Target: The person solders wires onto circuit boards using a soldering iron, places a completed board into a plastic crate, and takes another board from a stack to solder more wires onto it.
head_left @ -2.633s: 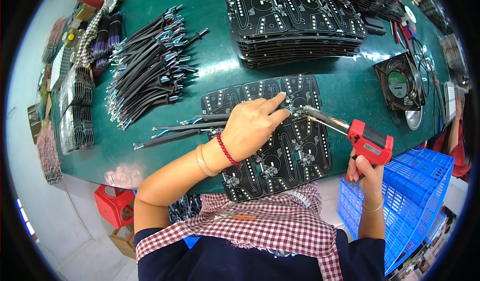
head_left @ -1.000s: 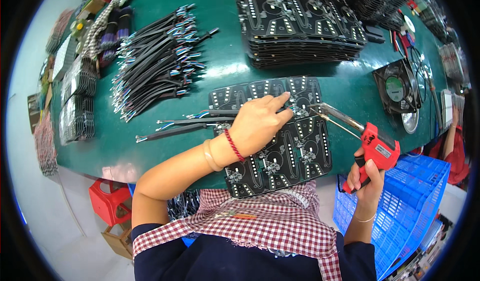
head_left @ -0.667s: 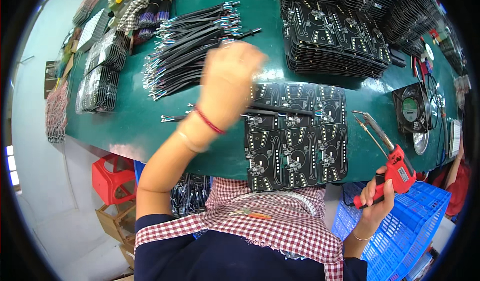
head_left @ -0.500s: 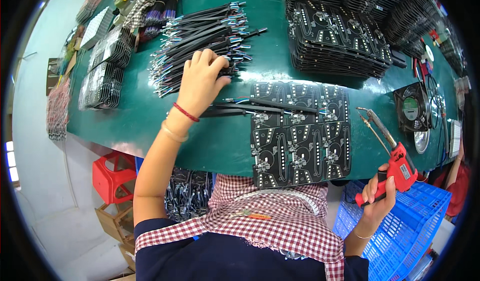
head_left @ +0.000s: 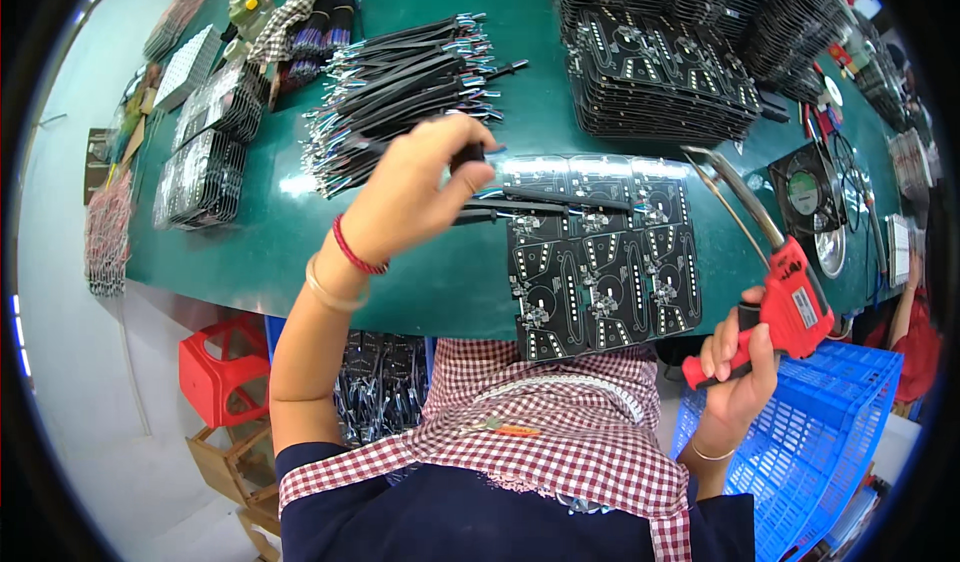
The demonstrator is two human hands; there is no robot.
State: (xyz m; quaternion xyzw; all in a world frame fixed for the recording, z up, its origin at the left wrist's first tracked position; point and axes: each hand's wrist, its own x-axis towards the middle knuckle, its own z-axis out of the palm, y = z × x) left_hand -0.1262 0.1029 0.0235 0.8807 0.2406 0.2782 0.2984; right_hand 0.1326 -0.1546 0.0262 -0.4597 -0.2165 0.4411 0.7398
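Observation:
My left hand (head_left: 425,187), slightly blurred, is closed on a black sleeved cable (head_left: 470,154) whose coloured wire end pokes out past the fingers. It hovers between a heap of similar cables (head_left: 410,72) and a panel of black circuit boards (head_left: 605,282). Across the panel's upper part lie a few black cables (head_left: 570,200), their left ends reaching under my left hand. My right hand (head_left: 742,367) grips a red soldering gun (head_left: 795,307) by its handle. The gun's metal tip (head_left: 700,154) points up and left, near the panel's upper right corner.
Tall stacks of black circuit boards (head_left: 660,82) stand at the far right of the green table (head_left: 440,287). A small black fan (head_left: 805,190) sits at the right. More boards (head_left: 205,167) stand at the left. Below are a red stool (head_left: 225,367) and a blue crate (head_left: 800,432).
My left hand has come away from the cable heap, moving right and nearer with a cable in it. The soldering gun has moved left and up toward the panel.

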